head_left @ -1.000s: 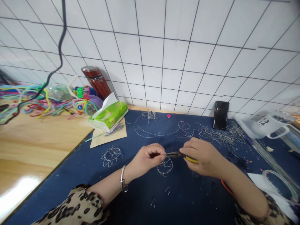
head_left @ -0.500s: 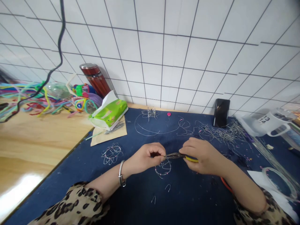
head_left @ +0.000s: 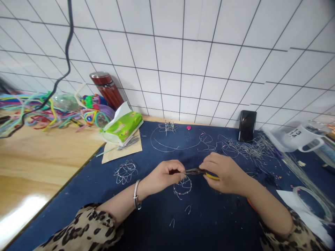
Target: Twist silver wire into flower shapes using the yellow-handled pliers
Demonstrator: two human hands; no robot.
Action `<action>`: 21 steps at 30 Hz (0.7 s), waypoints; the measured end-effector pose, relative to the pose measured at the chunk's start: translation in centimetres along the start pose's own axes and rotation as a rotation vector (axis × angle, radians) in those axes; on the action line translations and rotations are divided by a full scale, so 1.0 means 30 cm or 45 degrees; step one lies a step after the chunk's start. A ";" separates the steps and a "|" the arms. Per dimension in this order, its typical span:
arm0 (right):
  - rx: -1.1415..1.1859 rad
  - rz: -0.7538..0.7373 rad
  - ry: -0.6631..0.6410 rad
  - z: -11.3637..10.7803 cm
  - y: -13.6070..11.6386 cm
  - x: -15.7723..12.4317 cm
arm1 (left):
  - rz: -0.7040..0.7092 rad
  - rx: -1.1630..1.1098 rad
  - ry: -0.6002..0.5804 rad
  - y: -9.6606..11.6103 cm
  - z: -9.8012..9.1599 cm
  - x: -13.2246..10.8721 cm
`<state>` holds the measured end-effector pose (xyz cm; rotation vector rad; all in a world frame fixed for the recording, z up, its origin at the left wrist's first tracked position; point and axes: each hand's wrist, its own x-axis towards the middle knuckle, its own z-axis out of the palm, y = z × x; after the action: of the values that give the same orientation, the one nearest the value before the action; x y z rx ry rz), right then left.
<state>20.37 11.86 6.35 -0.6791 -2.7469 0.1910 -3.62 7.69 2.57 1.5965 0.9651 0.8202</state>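
"What sort of place are we in?"
"A craft workspace, we'd say: we see pliers (head_left: 195, 171), a wire heap (head_left: 246, 148) on our blue worktop (head_left: 146, 223), bright fuzzy stems (head_left: 59, 120) nearby."

Soft light leaves white glare on the wooden tabletop (head_left: 62, 157), and the tiled wall (head_left: 169, 52) stretches toward the edges.

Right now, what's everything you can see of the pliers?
The pliers have slim, dark, metal-looking jaws and a yellow handle, mostly hidden in the right hand gripping them. They are roughly level above the blue mat, pointing toward the left hand, which pinches a beaded wire piece. Whether they touch the wire is too small to tell.
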 end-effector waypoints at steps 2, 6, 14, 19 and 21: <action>0.009 -0.017 -0.009 0.004 -0.001 0.000 | -0.013 -0.002 -0.039 0.001 0.000 0.001; 0.032 -0.029 -0.020 0.020 0.001 -0.001 | -0.056 -0.058 -0.074 0.004 0.000 0.001; 0.141 0.066 0.074 0.066 0.010 -0.004 | -0.158 -0.244 0.033 -0.003 0.008 0.003; 0.262 0.173 0.181 0.108 0.004 0.004 | -0.213 -0.300 0.078 -0.020 0.014 0.005; 0.311 0.225 0.201 0.120 -0.002 0.008 | -0.200 -0.294 0.121 -0.025 0.017 0.007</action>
<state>18.97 11.72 3.02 -0.8293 -2.4596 0.4819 -3.22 7.77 1.72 1.2778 1.0106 0.8700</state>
